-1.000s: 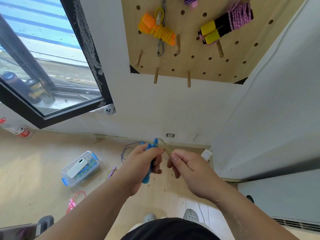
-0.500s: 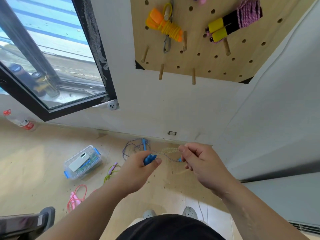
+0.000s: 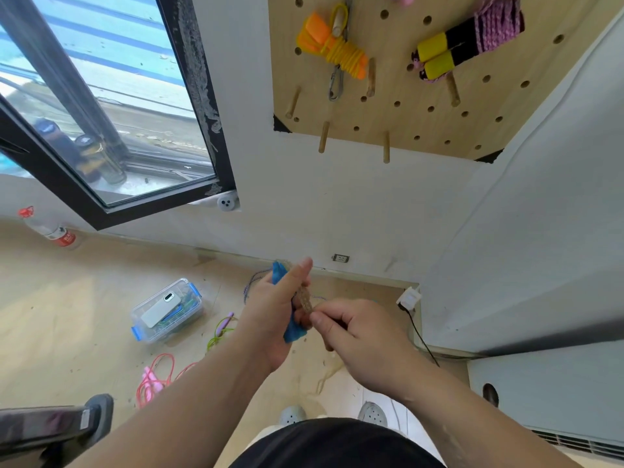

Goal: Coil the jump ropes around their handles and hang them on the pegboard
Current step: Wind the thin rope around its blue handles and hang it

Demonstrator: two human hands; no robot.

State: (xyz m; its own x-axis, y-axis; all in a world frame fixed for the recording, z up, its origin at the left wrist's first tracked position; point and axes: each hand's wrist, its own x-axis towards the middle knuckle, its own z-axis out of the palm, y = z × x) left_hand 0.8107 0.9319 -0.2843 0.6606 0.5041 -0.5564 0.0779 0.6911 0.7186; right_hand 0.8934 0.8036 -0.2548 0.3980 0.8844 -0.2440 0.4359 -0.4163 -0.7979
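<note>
Up on the far wall, the pegboard [image 3: 422,106] already carries two finished bundles: an orange rope [image 3: 334,50] on the left and a pink rope on yellow-and-black handles [image 3: 466,45] on the right. Two bare pegs [image 3: 323,136] jut from its lower edge, the closest free spots. Below, the wooden floor [image 3: 67,315] holds a clear plastic box [image 3: 167,310], a pink rope [image 3: 153,380] and a green one [image 3: 221,332], both uncoiled.

Centre frame, the left hand [image 3: 273,312] has its fingers curled round the blue handles [image 3: 293,329], thumb laid straight along them. The right hand [image 3: 358,336] pinches the tan rope [image 3: 304,297] between thumb and forefinger, right beside the handles.

Handling, as I judge it: light, limp, braided cord that will spring loose if tension drops, so pinch close to the wrap; the handles look rigid and probably smooth, so hold them mid-length.

Room: the grey wall [image 3: 540,231] crowds the right elbow, while the left side is open. The straight reach up to the pegs looks unobstructed.
</note>
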